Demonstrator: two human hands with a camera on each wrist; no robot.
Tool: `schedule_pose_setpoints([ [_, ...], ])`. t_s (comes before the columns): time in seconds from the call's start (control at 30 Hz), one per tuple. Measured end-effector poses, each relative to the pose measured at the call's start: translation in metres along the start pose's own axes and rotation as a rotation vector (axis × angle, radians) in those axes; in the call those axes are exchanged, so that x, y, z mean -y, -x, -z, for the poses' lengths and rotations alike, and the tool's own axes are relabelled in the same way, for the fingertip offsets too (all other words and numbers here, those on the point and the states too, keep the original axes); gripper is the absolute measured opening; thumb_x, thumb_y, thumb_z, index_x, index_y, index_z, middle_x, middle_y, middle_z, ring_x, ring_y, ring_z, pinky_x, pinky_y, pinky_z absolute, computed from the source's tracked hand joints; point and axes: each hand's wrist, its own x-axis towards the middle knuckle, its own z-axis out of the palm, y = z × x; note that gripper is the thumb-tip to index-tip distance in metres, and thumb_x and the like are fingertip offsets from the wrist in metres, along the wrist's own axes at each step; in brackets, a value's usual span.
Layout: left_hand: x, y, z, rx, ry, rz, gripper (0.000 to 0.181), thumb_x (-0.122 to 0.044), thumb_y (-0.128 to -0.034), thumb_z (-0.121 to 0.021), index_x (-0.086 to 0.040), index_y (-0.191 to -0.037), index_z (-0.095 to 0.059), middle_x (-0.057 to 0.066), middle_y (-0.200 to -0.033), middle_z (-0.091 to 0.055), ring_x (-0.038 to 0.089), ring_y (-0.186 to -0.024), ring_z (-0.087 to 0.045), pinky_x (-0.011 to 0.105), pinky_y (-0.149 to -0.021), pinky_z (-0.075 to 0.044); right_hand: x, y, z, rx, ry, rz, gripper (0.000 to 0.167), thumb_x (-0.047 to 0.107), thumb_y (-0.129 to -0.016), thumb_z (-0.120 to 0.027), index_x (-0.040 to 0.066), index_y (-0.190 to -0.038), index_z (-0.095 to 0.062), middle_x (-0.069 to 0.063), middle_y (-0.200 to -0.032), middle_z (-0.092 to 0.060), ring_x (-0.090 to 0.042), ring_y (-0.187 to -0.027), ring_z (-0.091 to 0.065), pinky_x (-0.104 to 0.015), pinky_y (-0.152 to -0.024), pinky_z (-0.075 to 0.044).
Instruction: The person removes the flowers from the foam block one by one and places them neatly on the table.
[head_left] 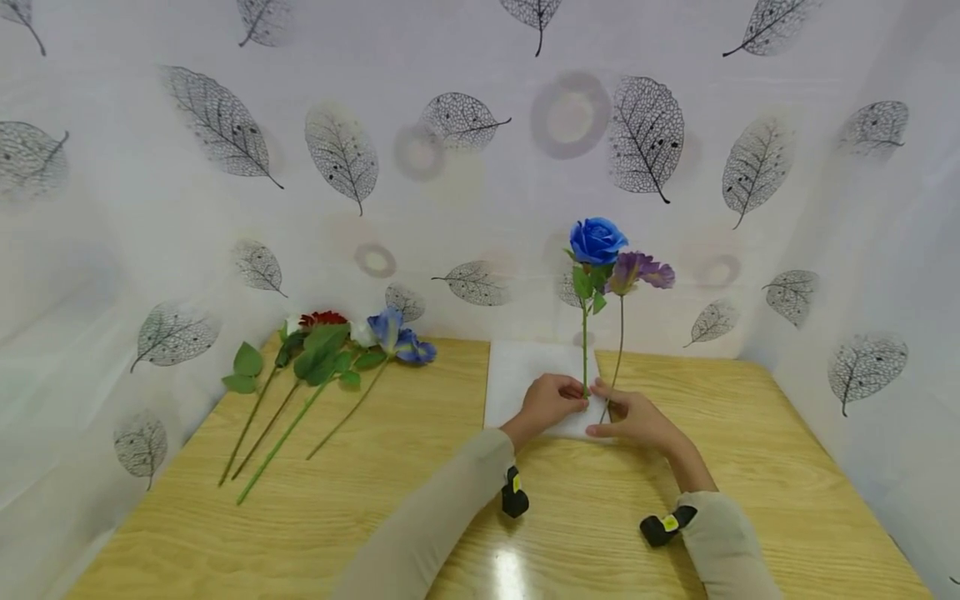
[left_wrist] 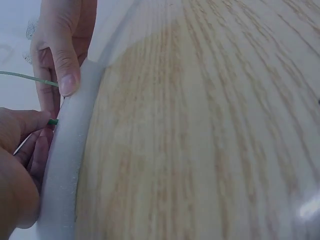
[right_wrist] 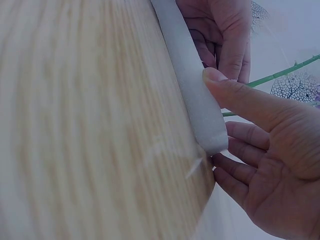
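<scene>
A blue rose [head_left: 597, 242] with green leaves stands upright over the right part of a white foam block [head_left: 513, 371]. My left hand [head_left: 549, 402] pinches its green stem [head_left: 585, 350] near the lower end, close above the foam. Beside it a purple flower [head_left: 637, 272] rises on a thin stem that meets the foam and leans slightly right. Around the block's near right corner, my right hand [head_left: 637, 417] holds the foam; in the right wrist view its thumb [right_wrist: 240, 92] lies on the front edge and its fingers reach past the end.
Several flowers lie at the table's left: a blue-violet iris [head_left: 401, 336], a red bloom [head_left: 322, 318], white blooms [head_left: 362, 333] and leafy stems. A leaf-print curtain [head_left: 465, 208] hangs behind and beside the wooden table [head_left: 360, 517].
</scene>
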Motion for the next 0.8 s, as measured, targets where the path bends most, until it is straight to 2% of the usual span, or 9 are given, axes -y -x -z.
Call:
schedule_pose_setpoints([
  [0.2, 0.002, 0.0, -0.0026, -0.021, -0.026, -0.005, 0.017, -0.02, -0.0924, -0.077, -0.012, -0.107, -0.08, 0.0, -0.1, -0.079, 0.004, -0.085, -0.07, 0.017, -0.076, -0.054, 0.003, 0.0008, -0.0003, 0.002, -0.035, -0.002, 0.082, 0.028, -0.088, -0.082, -0.002, -0.153, -0.041, -0.025, -0.162, -0.028, -0.045, -0.146, -0.035, -0.057, -0.114, -0.037],
  [0.47, 0.0073, 0.0001, -0.0038, -0.022, -0.01, -0.004, 0.017, -0.022, -0.0922, -0.077, -0.015, -0.108, -0.081, -0.002, -0.101, -0.08, 0.002, -0.086, -0.07, 0.018, -0.079, -0.054, 0.0047, 0.0003, -0.0007, 0.002, -0.032, 0.01, 0.083, 0.026, -0.088, -0.082, -0.004, -0.152, -0.04, -0.026, -0.161, -0.029, -0.046, -0.146, -0.034, -0.058, -0.114, -0.036],
  [0.8, 0.0101, -0.0014, -0.0041, -0.027, 0.014, -0.03, 0.018, -0.022, -0.0915, -0.078, -0.014, -0.107, -0.081, -0.001, -0.101, -0.08, 0.006, -0.09, -0.072, 0.018, -0.079, -0.055, -0.0012, -0.0015, -0.0017, -0.013, -0.02, -0.015, 0.084, 0.03, -0.085, -0.084, 0.001, -0.152, -0.043, -0.024, -0.161, -0.031, -0.043, -0.149, -0.032, -0.057, -0.118, -0.032],
])
